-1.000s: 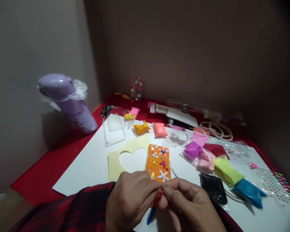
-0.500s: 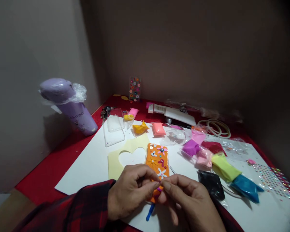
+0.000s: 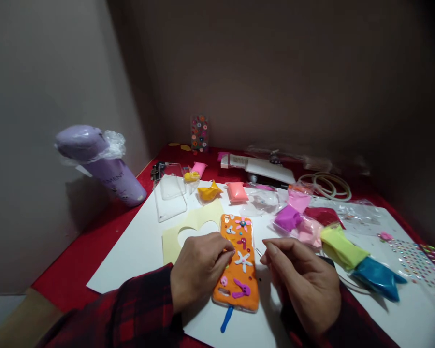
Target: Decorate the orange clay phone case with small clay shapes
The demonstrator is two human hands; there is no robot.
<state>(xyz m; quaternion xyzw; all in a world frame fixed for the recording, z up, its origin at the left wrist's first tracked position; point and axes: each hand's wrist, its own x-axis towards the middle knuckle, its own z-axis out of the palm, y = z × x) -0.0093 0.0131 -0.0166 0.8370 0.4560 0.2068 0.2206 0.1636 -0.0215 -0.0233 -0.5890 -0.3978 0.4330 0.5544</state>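
Note:
An orange clay-covered phone case (image 3: pixel 235 270) lies on the white board, decorated with a white clay flower (image 3: pixel 243 261), a purple clay piece (image 3: pixel 241 288) and small beads. My left hand (image 3: pixel 203 268) rests curled over the case's left edge, its fingers bent; whatever they may hold is hidden. To the right of the case, my right hand (image 3: pixel 300 278) is raised with thumb and forefinger pinched together; anything between them is too small to make out. A thin metal tip (image 3: pixel 259 252) shows beside these fingers. The blue stick (image 3: pixel 226 319) pokes out below the case.
Clear phone cases (image 3: pixel 170 203) and a yellow sheet with a heart cutout (image 3: pixel 170 246) lie left. Several clay packets, including a blue one (image 3: pixel 379 278), are on the right near gem stickers (image 3: pixel 420 263). A purple bottle (image 3: pixel 112 174) stands at the left wall.
My hands have separated: the right moved right, away from the case, and the left shifted slightly onto its left edge. More of the case's lower half shows now.

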